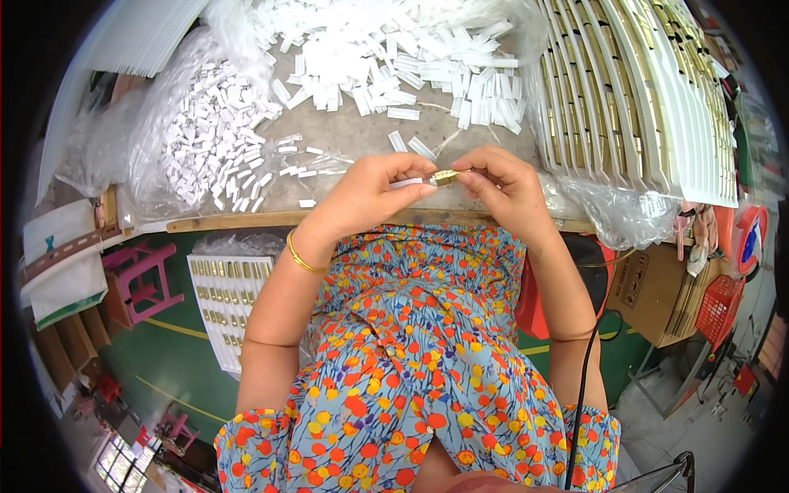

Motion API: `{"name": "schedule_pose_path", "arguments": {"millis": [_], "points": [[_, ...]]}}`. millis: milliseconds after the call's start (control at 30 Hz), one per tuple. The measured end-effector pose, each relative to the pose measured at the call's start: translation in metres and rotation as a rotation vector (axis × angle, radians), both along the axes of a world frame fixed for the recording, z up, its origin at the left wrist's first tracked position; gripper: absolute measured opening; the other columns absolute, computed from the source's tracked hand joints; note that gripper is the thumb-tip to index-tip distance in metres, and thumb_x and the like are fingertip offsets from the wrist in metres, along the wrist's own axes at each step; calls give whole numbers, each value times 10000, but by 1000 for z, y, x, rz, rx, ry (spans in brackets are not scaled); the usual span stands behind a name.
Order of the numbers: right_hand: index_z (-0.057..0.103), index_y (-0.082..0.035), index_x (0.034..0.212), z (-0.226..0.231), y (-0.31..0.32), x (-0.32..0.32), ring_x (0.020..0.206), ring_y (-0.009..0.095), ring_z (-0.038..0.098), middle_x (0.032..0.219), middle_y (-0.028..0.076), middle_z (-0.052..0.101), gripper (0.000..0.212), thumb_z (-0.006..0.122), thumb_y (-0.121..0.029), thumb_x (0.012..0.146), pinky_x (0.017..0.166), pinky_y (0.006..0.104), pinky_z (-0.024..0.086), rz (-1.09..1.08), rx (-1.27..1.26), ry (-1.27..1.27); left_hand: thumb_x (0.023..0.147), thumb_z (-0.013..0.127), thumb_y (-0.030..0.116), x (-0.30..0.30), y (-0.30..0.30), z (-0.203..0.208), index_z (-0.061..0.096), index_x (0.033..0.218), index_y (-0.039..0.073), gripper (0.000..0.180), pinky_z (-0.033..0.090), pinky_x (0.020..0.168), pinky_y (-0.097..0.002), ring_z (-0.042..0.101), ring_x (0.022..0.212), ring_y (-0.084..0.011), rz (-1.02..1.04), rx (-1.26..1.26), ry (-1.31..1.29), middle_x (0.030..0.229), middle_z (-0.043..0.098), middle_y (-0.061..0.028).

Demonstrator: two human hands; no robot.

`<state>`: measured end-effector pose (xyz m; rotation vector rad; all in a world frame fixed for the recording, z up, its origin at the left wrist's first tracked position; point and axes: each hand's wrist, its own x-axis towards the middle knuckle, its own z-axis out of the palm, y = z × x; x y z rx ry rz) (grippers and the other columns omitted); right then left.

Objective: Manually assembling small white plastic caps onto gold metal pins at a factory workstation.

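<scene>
My left hand (367, 191) is closed, thumb and fingers pinching a small white plastic piece (406, 182). Facing it, my right hand (505, 191) pinches a short gold-coloured metal part (445, 177) by its right end. The two pieces meet end to end between my fingertips, above the front of the table (341, 134). Whether one is inside the other, I cannot tell. Just beyond my hands lie loose clear-white plastic strips (422, 149), part of a big heap (337, 70) at the back.
Small white pieces (214, 123) spill from a plastic bag at left. Stacked white trays (633, 107) of gold parts stand at right, with crumpled plastic film (629, 215) below. The table's wooden edge (238, 220) runs before me. Another tray (226, 304) of gold parts sits lower left.
</scene>
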<state>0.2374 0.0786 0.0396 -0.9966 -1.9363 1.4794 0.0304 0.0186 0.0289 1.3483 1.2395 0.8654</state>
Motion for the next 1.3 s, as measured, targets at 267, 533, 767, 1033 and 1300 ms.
{"name": "schedule_pose_path", "arguments": {"millis": [267, 533, 767, 1033, 1300], "points": [[631, -4, 933, -6, -5, 0, 651, 60, 563, 794, 15, 593, 110, 607, -61, 842, 576, 201, 472, -103, -203, 67, 814, 666, 114, -14, -2, 4, 607, 979, -45, 236, 482, 701, -236, 580, 794, -87, 42, -294, -292, 891, 636, -66], [637, -3, 936, -10, -12, -6, 680, 62, 581, 810, 17, 611, 116, 623, -52, 831, 613, 199, 492, -78, -230, 104, 830, 638, 123, -5, -4, 8, 634, 900, -23, 162, 445, 571, -201, 536, 646, -51, 88, -224, -188, 731, 613, -6], [632, 24, 935, -11, -23, -6, 720, 81, 604, 861, 39, 608, 114, 609, -25, 834, 645, 208, 511, -173, -285, 154, 826, 636, 118, -3, -4, 5, 641, 883, -17, 147, 422, 540, -198, 515, 621, -39, 73, -189, -102, 711, 611, 1], [625, 30, 912, -15, -27, -4, 714, 91, 610, 841, 52, 601, 100, 617, -7, 820, 624, 210, 500, -192, -213, 178, 820, 634, 102, -1, -5, 7, 639, 859, -12, 120, 324, 474, -209, 393, 565, -26, 61, -143, -52, 652, 544, 35], [621, 25, 913, -1, -28, -4, 704, 84, 602, 814, 39, 595, 87, 600, -2, 833, 628, 209, 506, -139, -357, 127, 810, 636, 87, -2, -10, 8, 641, 849, -20, 114, 386, 506, -219, 457, 590, -37, 10, 8, 57, 656, 572, 6]]}}
